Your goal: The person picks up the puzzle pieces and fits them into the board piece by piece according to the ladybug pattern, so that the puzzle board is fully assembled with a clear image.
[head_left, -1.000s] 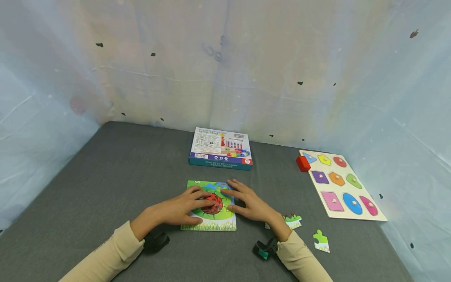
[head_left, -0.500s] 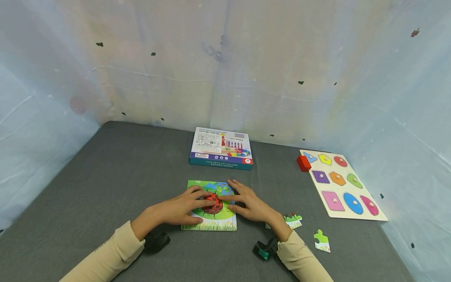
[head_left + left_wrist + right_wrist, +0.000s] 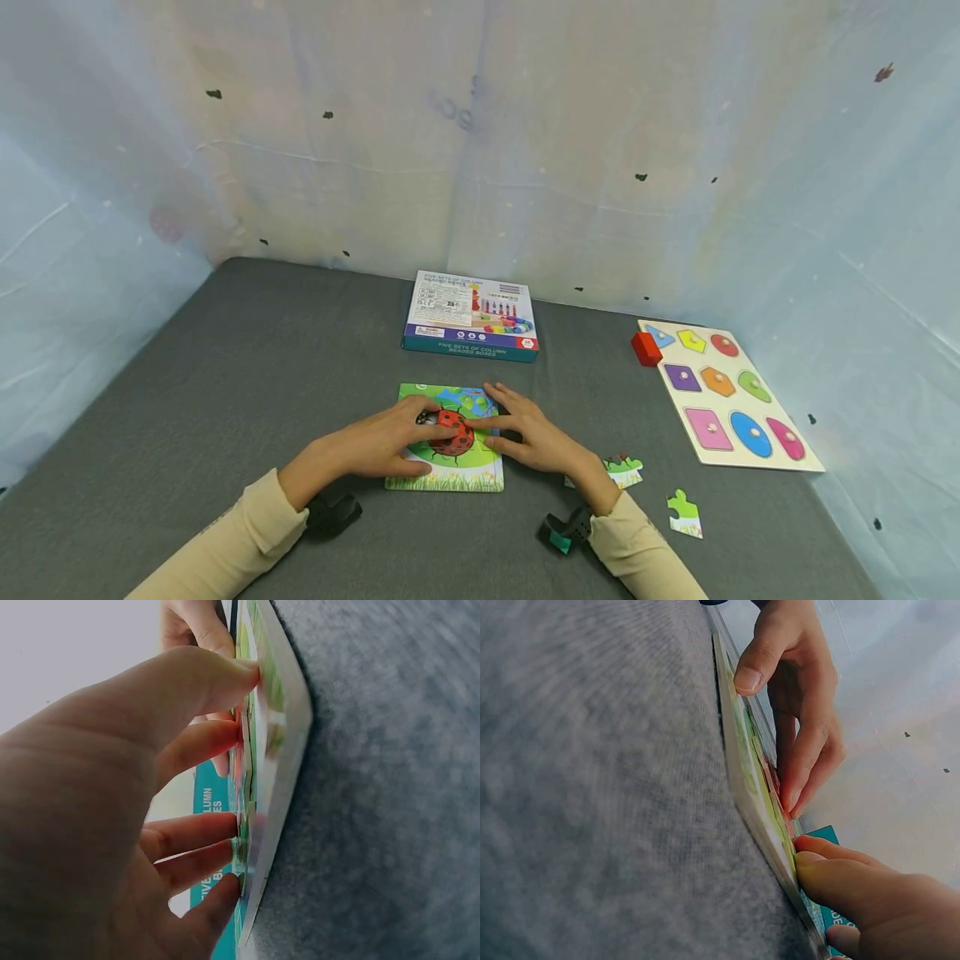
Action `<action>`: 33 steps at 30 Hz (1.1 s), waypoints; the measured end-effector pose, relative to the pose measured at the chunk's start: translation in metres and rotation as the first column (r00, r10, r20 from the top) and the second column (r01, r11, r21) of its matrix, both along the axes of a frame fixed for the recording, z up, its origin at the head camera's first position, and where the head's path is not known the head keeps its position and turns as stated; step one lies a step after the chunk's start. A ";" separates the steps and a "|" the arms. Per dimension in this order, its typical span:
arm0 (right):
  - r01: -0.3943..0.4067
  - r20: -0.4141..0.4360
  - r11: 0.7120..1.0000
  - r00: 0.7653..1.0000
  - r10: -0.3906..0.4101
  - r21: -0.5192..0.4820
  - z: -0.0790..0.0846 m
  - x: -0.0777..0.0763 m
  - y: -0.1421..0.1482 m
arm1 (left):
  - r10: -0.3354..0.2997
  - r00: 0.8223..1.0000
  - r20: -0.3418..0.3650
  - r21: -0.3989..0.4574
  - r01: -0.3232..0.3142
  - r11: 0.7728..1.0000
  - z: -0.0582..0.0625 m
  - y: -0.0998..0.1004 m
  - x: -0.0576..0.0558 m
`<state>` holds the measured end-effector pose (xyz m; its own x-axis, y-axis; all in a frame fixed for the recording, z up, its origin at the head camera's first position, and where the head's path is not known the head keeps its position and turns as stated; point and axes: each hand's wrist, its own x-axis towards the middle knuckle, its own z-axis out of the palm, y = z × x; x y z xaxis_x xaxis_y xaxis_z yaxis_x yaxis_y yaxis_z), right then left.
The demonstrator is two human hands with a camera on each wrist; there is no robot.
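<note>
A ladybug jigsaw puzzle (image 3: pixel 463 481) lies flat on the grey cloth in the head view. My left hand (image 3: pixel 381 439) rests on its left part, with the thumb near the lower edge and other fingertips on the red ladybug (image 3: pixel 452 446). From the right side my right hand (image 3: pixel 537 433) touches the picture, index fingertip at the ladybug's right edge and thumb on the border. In the left wrist view, the left fingertips (image 3: pixel 225 825) press on the pieces near the tray's pale edge (image 3: pixel 296 727). The right thumb (image 3: pixel 840 877) touches the surface in the right wrist view.
Behind the puzzle lies a flat box of beads (image 3: pixel 471 317). A peg board of coloured shapes (image 3: pixel 693 421) sits at the right, with a red block (image 3: pixel 646 348) at its corner. Loose puzzle pieces lie near the right forearm, one (image 3: pixel 684 512) farther right, another (image 3: pixel 626 472) partly hidden.
My right index finger has slid from the upper leaf area down to the ladybug's edge. The left fingers have drawn back slightly, uncovering the ladybug's head. The puzzle stays put.
</note>
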<state>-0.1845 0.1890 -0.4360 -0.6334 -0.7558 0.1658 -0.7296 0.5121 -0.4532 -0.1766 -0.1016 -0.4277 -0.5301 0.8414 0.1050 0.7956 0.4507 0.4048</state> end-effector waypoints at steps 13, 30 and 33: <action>-0.049 -0.101 0.998 0.994 0.044 -0.045 0.000 -0.002 0.000 | 0.023 0.998 -0.066 -0.071 -0.028 0.997 0.010 -0.008 -0.002; -0.032 -0.079 0.999 0.996 0.028 -0.044 0.001 0.000 -0.002 | 0.063 0.976 0.208 0.020 -0.068 0.997 0.008 -0.026 -0.011; -0.028 -0.064 0.999 0.998 0.026 -0.035 0.002 -0.001 -0.001 | 0.064 0.975 0.214 0.003 -0.066 0.998 0.008 -0.028 -0.012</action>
<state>-0.1852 0.1878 -0.4335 -0.6004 -0.7654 0.2317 -0.7706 0.4763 -0.4234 -0.1884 -0.1294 -0.4199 -0.5946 0.8040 -0.0081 0.6594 0.4934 0.5673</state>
